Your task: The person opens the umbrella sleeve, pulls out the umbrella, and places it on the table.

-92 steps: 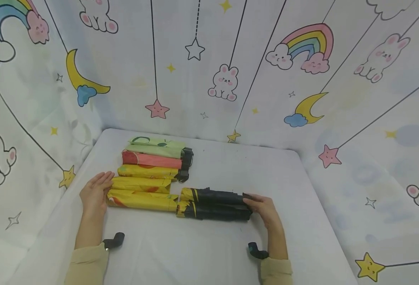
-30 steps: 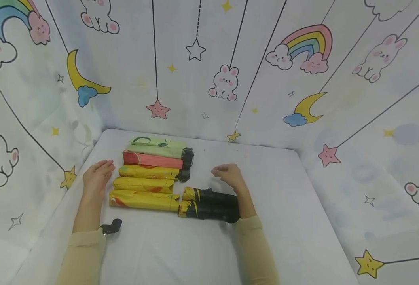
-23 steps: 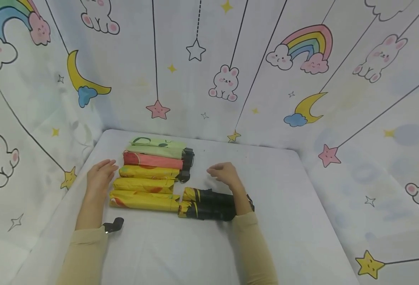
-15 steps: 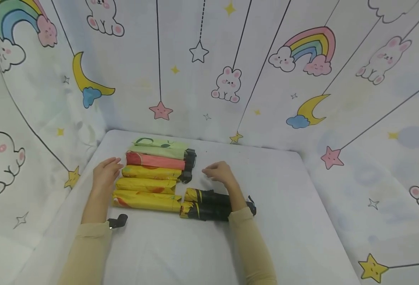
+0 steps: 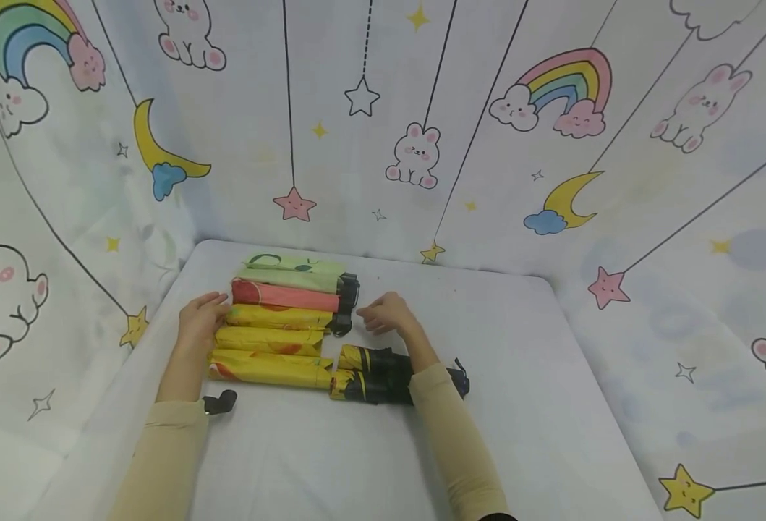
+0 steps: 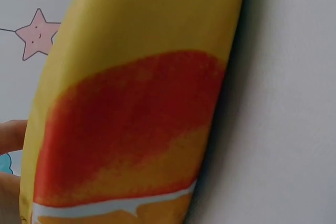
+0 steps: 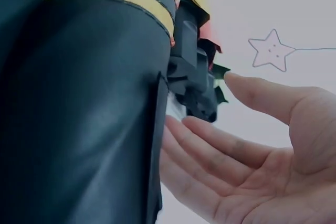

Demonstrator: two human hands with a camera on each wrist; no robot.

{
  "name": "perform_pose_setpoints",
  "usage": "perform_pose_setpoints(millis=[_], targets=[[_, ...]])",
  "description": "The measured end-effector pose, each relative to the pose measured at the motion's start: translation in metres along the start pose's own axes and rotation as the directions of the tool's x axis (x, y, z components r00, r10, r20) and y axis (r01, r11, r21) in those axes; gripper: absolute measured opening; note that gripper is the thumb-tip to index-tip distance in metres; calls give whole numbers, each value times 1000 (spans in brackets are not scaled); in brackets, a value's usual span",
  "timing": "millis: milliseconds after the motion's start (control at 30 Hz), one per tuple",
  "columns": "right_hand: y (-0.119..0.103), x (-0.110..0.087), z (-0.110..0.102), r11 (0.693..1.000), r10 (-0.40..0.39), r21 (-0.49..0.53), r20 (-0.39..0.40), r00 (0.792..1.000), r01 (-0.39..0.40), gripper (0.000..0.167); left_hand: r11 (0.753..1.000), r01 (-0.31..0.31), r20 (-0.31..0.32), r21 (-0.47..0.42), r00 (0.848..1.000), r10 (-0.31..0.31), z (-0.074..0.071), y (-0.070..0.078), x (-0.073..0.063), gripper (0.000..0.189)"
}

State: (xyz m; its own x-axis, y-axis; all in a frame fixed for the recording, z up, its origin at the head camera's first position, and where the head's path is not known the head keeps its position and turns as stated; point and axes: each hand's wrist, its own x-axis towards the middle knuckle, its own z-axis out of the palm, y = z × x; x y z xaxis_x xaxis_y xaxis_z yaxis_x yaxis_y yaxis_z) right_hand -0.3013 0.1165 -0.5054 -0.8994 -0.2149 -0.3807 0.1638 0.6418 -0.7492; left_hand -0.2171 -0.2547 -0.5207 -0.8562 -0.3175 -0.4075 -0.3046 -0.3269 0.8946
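Observation:
Several folded umbrellas lie side by side on the white table. In the head view, a green umbrella (image 5: 291,273) is farthest, then a pink umbrella (image 5: 288,297), then yellow umbrellas, the nearest yellow umbrella (image 5: 268,367) also filling the left wrist view. My left hand (image 5: 200,322) is at the left ends of the yellow umbrellas, fingers fairly straight; whether it touches them is hard to tell. Just right of the black handles (image 7: 191,66) is my right hand (image 5: 388,313), its fingers extended and holding nothing. Two black-and-yellow umbrellas (image 5: 383,388) lie under the right forearm, partly hidden.
White cloth printed with stars, moons and rabbits (image 5: 415,155) walls in the back and sides. The white table (image 5: 513,347) stretches right of the umbrellas. A small black device (image 5: 221,401) sits at the left wrist.
My right hand has left the right ends of the black-and-yellow umbrellas and moved left and away to the handles. The left hand has shifted slightly along the umbrellas' left ends. The umbrellas stay put.

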Motion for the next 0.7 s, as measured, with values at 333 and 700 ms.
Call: perform_pose_setpoints(millis=[333,700], targets=[[-2,6,19,995,33,91,80,996,-40,37,999,11,-59,31,998,-9,1,-2,3,67],[0,11,29,996,-6,86,71,997,0,39,1000,2,-100,-28,995,-5,3,-7,6,66]])
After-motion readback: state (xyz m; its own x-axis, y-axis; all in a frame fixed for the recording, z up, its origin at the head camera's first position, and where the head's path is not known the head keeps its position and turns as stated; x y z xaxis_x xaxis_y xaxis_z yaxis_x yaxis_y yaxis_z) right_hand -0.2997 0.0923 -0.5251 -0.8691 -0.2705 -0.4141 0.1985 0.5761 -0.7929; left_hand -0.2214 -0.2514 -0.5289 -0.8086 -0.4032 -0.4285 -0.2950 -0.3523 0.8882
